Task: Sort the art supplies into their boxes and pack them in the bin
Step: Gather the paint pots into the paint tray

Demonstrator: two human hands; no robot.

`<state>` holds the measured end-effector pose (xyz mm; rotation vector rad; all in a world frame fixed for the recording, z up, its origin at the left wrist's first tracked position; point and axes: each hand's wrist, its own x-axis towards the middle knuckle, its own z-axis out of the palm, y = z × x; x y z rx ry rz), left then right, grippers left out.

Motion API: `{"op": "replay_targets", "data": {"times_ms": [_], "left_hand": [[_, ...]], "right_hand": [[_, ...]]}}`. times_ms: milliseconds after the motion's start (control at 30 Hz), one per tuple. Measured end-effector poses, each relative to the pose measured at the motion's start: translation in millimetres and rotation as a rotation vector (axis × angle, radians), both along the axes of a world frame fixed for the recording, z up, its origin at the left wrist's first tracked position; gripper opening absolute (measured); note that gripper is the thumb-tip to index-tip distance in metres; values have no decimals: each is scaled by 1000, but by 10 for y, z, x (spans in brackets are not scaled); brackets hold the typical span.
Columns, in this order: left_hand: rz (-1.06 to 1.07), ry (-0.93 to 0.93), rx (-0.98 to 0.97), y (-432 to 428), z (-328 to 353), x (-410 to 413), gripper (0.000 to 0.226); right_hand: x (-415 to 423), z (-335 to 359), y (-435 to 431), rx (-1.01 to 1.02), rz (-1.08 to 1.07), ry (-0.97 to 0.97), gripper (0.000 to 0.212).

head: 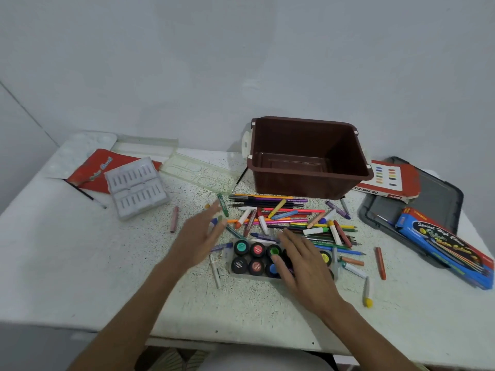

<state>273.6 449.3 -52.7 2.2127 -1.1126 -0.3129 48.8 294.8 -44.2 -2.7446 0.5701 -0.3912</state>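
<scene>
The boxes carry the only writing you can read. The pastel box (385,180), red and white, lies just right of the bin (308,156). It reads "OIL PASTELS", upside down to you, beside two columns of colour swatches. The blue box (444,245) at far right reads "Special High Class"; the words below are too blurred. The red box (99,170) at far left has script too smeared to read.

That makes three printed boxes. One brown bin stands open at the back of the counter (80,263). One grey lid (434,199) lies partly under the pastel and blue boxes. There is also one grey slotted tray (136,187) and one clear case (198,171).

The pile (289,218) of pens, pencils and crayons lies just in front of the bin, too tangled to count. Nearer you sits the pot tray (231,267), with seven round lids showing and the rest hidden.

Your right hand (300,261) lies over that tray with fingers straight, gripping nothing. Your left hand (203,234), blurred, is spread wide just left of the pile and holds nothing. The hands are apart.
</scene>
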Motion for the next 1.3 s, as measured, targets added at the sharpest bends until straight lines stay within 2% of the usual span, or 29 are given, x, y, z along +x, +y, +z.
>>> {"op": "replay_targets", "data": {"times_ms": [100,200,300,367,433,533,667,800,967,1033,1167,1300], "left_hand": [[125,65,-32,9,44,400,67],[218,44,-56,-10,77,725,61],[299,50,-33,-51,111,1047,56],[333,63,-10,-64,128,1266,55],[348,-1,75,-81,144,1479,56],[370,-184,315,-113,115,1743,59],[325,-204,532,-134,58,1937,65],[279,-189,562,-164,35,1997,65],[316,-120,443,-216,125,1981,63],[332,-113,320,-209,202,1959,60],[432,51,-13,-147,375,1883,50],[581,162,-231,-1,467,1793,39]], "right_hand": [[406,147,-14,182,53,-6,58],[849,268,-51,367,98,-54,46],[1258,357,-102,553,67,-91,40],[1473,368,-123,642,29,-68,43],[1657,369,-156,716,0,-34,49],[1906,366,-219,763,-84,26,56],[2083,315,-246,787,-161,75,61],[2138,312,-193,847,-162,88,61],[2164,330,-158,872,-177,46,58],[2153,335,-139,886,-207,-2,56],[2101,356,-96,942,-302,-108,47],[1996,377,-50,982,-351,-174,38]]}}
